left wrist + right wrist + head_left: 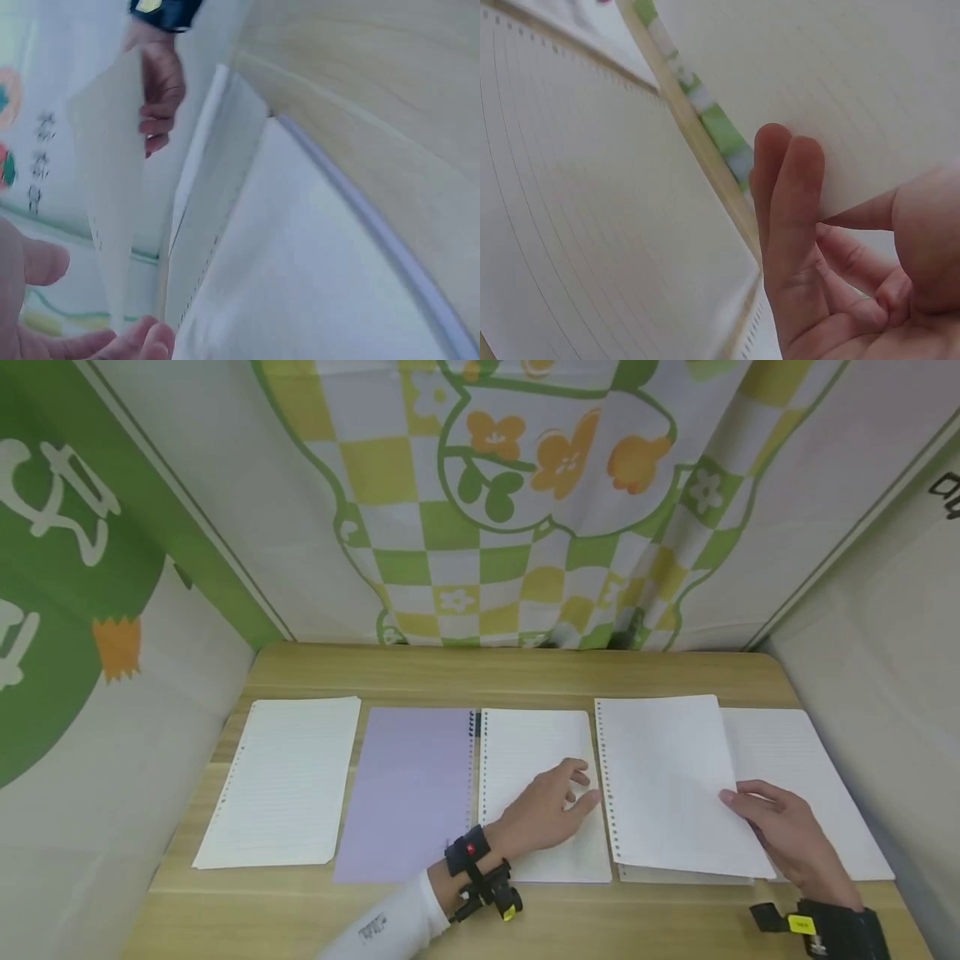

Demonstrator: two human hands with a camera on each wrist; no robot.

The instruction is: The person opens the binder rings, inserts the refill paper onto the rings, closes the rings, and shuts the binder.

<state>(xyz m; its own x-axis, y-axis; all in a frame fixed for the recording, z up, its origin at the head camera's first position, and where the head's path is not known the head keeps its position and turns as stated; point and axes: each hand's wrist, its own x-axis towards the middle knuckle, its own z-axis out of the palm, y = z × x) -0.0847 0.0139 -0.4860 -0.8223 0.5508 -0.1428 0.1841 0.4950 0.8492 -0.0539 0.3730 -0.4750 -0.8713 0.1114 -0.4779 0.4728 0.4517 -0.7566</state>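
My right hand (791,835) pinches the right edge of a white loose-leaf sheet (671,785) between thumb and fingers. Punched holes run down the sheet's left side. In the left wrist view the sheet (112,157) is raised and tilted, above other paper. Faint ruled lines show on it in the right wrist view, where the thumb and fingers (799,217) grip its edge. My left hand (543,810) holds nothing, its fingers loosely bent over the right side of a lined page (536,735). That page belongs to an open ring binder with a purple cover (412,785).
A stack of lined, hole-punched sheets (285,777) lies at the left of the wooden table (525,672). More white lined paper (817,785) lies at the right, partly under the lifted sheet. A checkered curtain (517,568) hangs behind the table, with fabric walls at both sides.
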